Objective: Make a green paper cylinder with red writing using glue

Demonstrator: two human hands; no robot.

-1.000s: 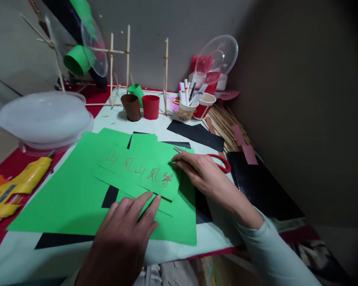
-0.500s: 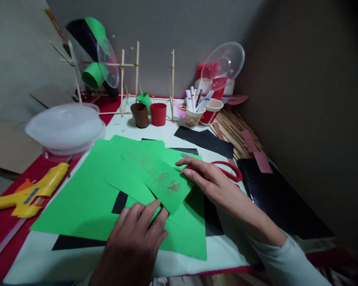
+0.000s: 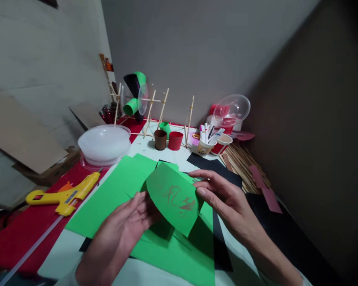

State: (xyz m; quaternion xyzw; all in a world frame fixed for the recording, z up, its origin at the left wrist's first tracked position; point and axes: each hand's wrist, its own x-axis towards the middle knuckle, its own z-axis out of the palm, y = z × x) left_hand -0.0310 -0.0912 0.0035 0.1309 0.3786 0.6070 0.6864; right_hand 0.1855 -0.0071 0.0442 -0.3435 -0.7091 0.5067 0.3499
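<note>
A curved green paper piece [image 3: 171, 194] with brown handwriting is lifted and bent above several larger green sheets [image 3: 107, 194]. My right hand [image 3: 226, 200] pinches its right edge, thumb on the near face and fingers around the side. At the left edge, my left hand [image 3: 123, 226] is turned palm up, its fingertips partly hidden behind the piece and supporting it. Black paper [image 3: 222, 246] shows beneath the green sheets. Scissor tips [image 3: 194, 180] peek out beside my right fingers; the rest is covered.
A yellow glue gun [image 3: 77, 194] and stacked plastic lids [image 3: 104, 143] lie left. Behind stand a brown cup [image 3: 160, 140], a red cup [image 3: 176, 141], a stick frame [image 3: 164, 103] and a marker cup [image 3: 205, 147]. Sticks [image 3: 241, 163] and black sheets [image 3: 289, 234] lie right.
The written green piece has risen off the pile and now bends. My left hand has turned palm up beneath its edge; my right hand has closed on its right side. The view has tilted up.
</note>
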